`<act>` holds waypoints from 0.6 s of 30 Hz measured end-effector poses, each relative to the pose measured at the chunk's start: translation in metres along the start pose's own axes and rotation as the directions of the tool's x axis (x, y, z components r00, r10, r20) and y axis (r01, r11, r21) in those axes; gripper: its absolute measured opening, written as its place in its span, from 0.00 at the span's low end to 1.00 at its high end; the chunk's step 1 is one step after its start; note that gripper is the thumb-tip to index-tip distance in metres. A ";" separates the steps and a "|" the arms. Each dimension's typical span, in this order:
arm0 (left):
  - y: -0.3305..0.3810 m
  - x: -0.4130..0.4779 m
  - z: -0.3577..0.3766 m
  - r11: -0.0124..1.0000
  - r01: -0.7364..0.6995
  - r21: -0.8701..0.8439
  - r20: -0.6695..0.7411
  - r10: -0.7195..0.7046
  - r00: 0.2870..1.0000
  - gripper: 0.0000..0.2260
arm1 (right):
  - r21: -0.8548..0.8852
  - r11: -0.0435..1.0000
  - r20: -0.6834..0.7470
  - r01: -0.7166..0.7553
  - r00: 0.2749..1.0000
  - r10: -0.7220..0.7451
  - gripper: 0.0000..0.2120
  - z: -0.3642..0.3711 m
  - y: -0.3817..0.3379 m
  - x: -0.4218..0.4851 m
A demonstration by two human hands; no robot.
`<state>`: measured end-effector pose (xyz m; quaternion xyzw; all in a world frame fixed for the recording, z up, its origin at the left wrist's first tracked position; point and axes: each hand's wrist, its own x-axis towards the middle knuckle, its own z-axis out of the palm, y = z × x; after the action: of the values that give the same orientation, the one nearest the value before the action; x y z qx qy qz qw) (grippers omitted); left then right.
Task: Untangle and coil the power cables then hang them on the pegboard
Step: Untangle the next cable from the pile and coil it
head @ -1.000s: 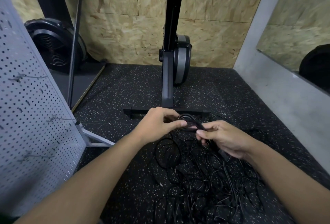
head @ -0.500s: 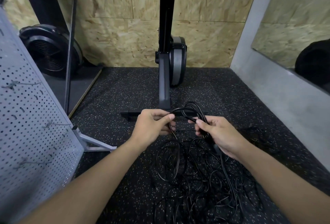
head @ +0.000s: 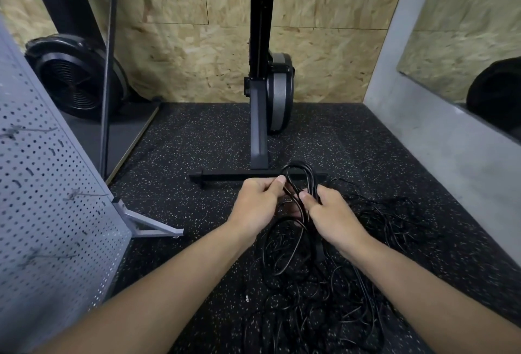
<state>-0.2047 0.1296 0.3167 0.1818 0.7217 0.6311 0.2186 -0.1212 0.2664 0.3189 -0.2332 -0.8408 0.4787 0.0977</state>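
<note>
Coiling off the pile (head: 324, 291)
left hand (head: 258, 207) and right hand (head: 335, 218) pinch the loops (head: 297, 164) so nothing springs open (pile's on the floor (head: 197, 142)).

Arms extended — left hand (head: 255, 207), right hand (head: 331, 217) curled, nearly touching.

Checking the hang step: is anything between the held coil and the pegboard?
Nothing visible: only speckled floor lies between the coil, gripped by the left hand and right hand, and the pegboard. Its cable runs down into the tangled pile.
</note>
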 end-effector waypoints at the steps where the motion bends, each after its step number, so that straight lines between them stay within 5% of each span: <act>1: -0.001 0.001 -0.001 0.999 -0.014 0.033 -0.004 0.014 1.000 0.19 | 0.035 0.999 0.024 -0.012 1.000 0.011 0.11 0.000 0.000 0.000; 10: -0.011 0.002 -0.003 0.989 0.049 0.139 -0.017 -0.047 0.999 0.24 | 0.022 0.996 0.126 -0.088 0.988 0.085 0.19 0.009 0.000 -0.004; 14: -0.003 -0.001 -0.004 0.994 0.110 -0.019 0.181 -0.105 0.978 0.17 | 0.224 0.963 0.102 -0.149 0.986 0.129 0.16 0.000 -0.004 0.001; 18: -0.008 -0.007 -0.006 0.961 -0.016 0.276 0.341 -0.082 0.936 0.18 | 0.375 0.919 0.037 -0.125 0.992 0.119 0.13 -0.012 -0.009 0.005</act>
<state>-0.2017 0.1196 0.3101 0.3073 0.7548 0.4788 0.3265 -0.1238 0.2740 0.3322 -0.2588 -0.7177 0.6379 0.1050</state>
